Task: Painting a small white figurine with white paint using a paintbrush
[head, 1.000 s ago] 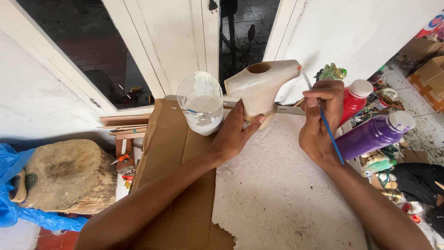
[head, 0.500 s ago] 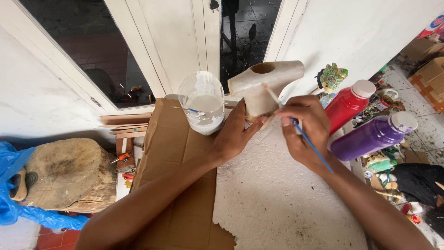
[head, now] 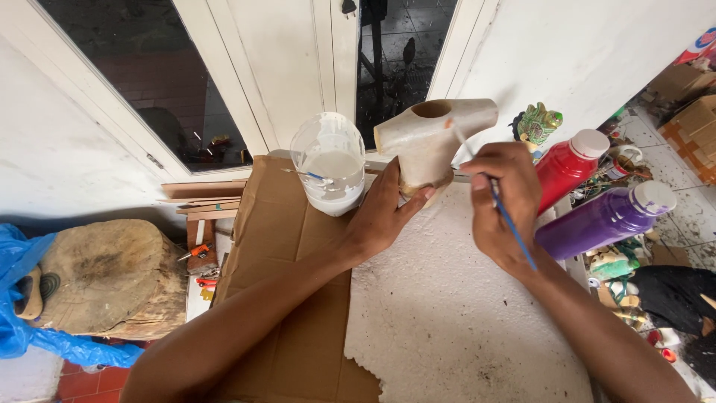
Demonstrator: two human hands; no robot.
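My left hand [head: 384, 213] grips the lower stem of a pale T-shaped wooden piece [head: 432, 138] with a round hole in its top, held upright over a white board [head: 455, 313]. In my right hand [head: 500, 201] is a thin blue-handled brush [head: 507, 220]; its tip touches the upper right part of the wooden piece. Just left of the piece stands a clear cut plastic container [head: 330, 172] holding white paint, with another small brush resting in it.
A red bottle [head: 570, 168] and a purple bottle [head: 608, 220] lie at the right beside a green carved figure [head: 538, 125]. Brown cardboard [head: 287, 298] covers the floor under my left arm. A wood block [head: 104, 276] and blue plastic [head: 30, 313] sit left.
The wooden piece has been turned and raised slightly in my left hand. My right hand shifted the brush from the piece's lower side up to its upper right edge.
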